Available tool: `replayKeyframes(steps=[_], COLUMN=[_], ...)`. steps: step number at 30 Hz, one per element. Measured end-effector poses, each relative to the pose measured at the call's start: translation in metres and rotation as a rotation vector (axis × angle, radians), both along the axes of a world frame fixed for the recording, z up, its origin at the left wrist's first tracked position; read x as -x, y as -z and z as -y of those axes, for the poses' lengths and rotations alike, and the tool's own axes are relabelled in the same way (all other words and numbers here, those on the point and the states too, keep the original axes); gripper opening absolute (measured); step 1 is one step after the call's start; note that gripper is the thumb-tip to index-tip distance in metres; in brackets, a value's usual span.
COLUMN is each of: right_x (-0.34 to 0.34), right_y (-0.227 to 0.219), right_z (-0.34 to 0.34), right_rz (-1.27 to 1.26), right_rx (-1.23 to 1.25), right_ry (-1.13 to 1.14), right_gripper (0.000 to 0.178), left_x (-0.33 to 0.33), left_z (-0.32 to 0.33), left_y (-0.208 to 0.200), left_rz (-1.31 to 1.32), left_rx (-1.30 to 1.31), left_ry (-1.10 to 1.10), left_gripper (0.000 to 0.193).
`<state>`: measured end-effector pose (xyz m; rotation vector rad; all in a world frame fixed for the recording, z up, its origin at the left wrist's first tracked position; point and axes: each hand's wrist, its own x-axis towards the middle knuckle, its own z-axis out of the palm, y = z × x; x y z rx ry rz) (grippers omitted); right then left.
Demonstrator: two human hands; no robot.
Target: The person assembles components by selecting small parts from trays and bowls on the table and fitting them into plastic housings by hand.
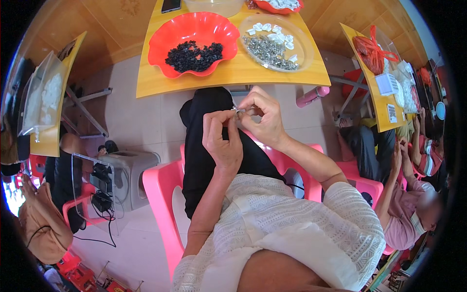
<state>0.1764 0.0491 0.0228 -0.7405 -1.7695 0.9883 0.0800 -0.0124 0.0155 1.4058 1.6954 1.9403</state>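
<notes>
Over my lap, just off the table's near edge, my left hand point(223, 138) and my right hand point(264, 117) meet at the fingertips. Both are closed in a pinch on one small whitish piece point(237, 110), mostly covered by the fingers; a bit of metal seems to show on it. On the table ahead lies a red scalloped bowl point(160, 36) with many small black parts point(194, 57). To its right sits a clear round tray point(306, 53) with small silvery metal parts point(270, 50) and several white plastic pieces point(277, 34).
The yellow table point(146, 80) ends before my knees. A phone point(170, 5), a clear bowl point(214, 7) and another red dish point(279, 7) stand at the back. A pink bottle point(313, 96) is below the right edge. People sit at side tables, left and right.
</notes>
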Motion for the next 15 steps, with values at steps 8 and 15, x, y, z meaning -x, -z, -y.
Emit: replayKeyframes(steps=[8,15], right_x=[-0.003,-0.001], right_y=[0.003,-0.004], right_z=[-0.002,-0.001], right_rz=[0.136,-0.051], right_rx=[0.008,0.093], right_ry=[0.024,-0.080], right_gripper=[0.013,0.020], left_x=[-0.005,0.008], left_z=[0.000,0.000], left_y=[0.005,0.006], left_rz=[0.023,0.204], left_rx=[0.030,0.016], left_ry=[0.023,0.114], left_gripper=[0.011,0.011])
